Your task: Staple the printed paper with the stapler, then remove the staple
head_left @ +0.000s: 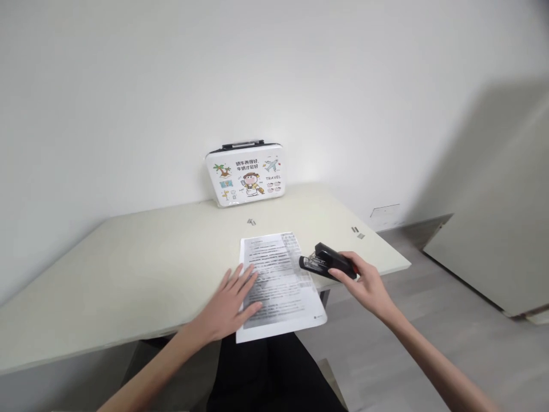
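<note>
- Your left hand (pixel 226 309) is at about 8 o'clock from the middle of the printed paper (pixel 274 286); it is palm down with its fingers spread wide, resting over the paper's left edge and gripping nothing.
- Your right hand (pixel 366 286) is closed around the black stapler (pixel 332 262) at 2 o'clock; your thumb lies along the near side, and the stapler's 2 arms stand apart, their front end pointing to 9 o'clock.
- The stapler's front end is at the paper's right edge in view; whether the 2 touch, you cannot tell.
- The paper lies print side up on the pale table (pixel 150 269), its 6 o'clock end reaching past the table's near edge — above your dark-clothed legs (pixel 270 375).
- The white case (pixel 246 176) stands upright at 11 to 12 o'clock, by the wall (pixel 171 86); it has a black handle, cartoon pictures and the word TRAVEL.
- Small grey pieces lie in 2 groups — one (pixel 251 222) at 11 o'clock, between paper and case; the other (pixel 357 232) at 2 o'clock, beyond the stapler.
</note>
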### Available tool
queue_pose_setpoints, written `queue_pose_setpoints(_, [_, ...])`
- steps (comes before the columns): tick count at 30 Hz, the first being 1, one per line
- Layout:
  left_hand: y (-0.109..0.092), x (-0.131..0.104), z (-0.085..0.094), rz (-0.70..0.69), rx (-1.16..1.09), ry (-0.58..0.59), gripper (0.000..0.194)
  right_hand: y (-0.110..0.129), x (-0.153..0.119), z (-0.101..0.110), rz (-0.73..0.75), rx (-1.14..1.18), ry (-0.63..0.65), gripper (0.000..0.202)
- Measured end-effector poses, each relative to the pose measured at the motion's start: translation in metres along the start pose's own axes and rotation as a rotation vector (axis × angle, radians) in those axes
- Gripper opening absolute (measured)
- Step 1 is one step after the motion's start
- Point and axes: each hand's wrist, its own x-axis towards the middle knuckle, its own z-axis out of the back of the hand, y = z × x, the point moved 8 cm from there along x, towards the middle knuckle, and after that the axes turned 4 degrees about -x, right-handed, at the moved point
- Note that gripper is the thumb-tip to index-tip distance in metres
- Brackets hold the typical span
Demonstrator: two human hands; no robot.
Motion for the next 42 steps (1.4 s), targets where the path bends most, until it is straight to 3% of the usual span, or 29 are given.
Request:
queue_pose_setpoints(4, [-0.022,0.063,-0.018,0.002,-0.056,0.002,0.079,0.020,0.000,0.006,0.024,-0.008,-0.003,0.039])
queue_pose_setpoints(11, [-0.036,0.189,-0.041,0.041,-0.065,0.037,0.083,0.032,0.008,0.006,0.038,0.003,-0.029,0.039])
queue_pose_setpoints(14, [-0.044,0.223,-0.036,0.012,-0.087,0.008,0.079,0.034,0.009,0.005,0.033,-0.011,-0.049,0.038])
queue_pose_setpoints(17, [-0.051,0.234,-0.030,0.008,-0.123,-0.044,0.075,0.032,0.009,0.005,0.021,-0.005,-0.073,0.039])
queue_pose_setpoints(20, [-0.044,0.214,-0.026,0.000,-0.159,-0.081,0.076,0.026,0.010,0.004,-0.015,0.026,-0.104,0.039])
queue_pose_setpoints(24, [0.003,0.138,-0.018,0.015,-0.251,-0.110,0.082,0.017,0.016,-0.011,-0.058,0.051,-0.079,0.041])
queue_pose_setpoints(28, [0.069,0.045,0.003,0.205,-0.379,-0.225,0.076,0.019,0.031,-0.052,-0.031,0.111,0.063,0.041])
queue_pose_setpoints(31, [0.097,-0.006,0.019,0.356,-0.533,-0.370,0.069,0.028,0.046,-0.096,0.012,0.085,0.165,0.038])
queue_pose_setpoints(34, [0.103,-0.028,0.026,0.444,-0.680,-0.503,0.064,0.044,0.060,-0.144,0.060,0.073,0.246,0.036])
queue_pose_setpoints(37, [0.102,-0.032,0.029,0.468,-0.806,-0.601,0.057,0.063,0.067,-0.186,0.110,0.103,0.333,0.036])
queue_pose_setpoints(39, [0.101,-0.033,0.029,0.468,-0.852,-0.641,0.053,0.074,0.067,-0.203,0.130,0.134,0.379,0.037])
queue_pose_setpoints(42, [0.101,-0.038,0.030,0.473,-0.899,-0.699,0.052,0.077,0.063,-0.208,0.114,0.186,0.389,0.036])
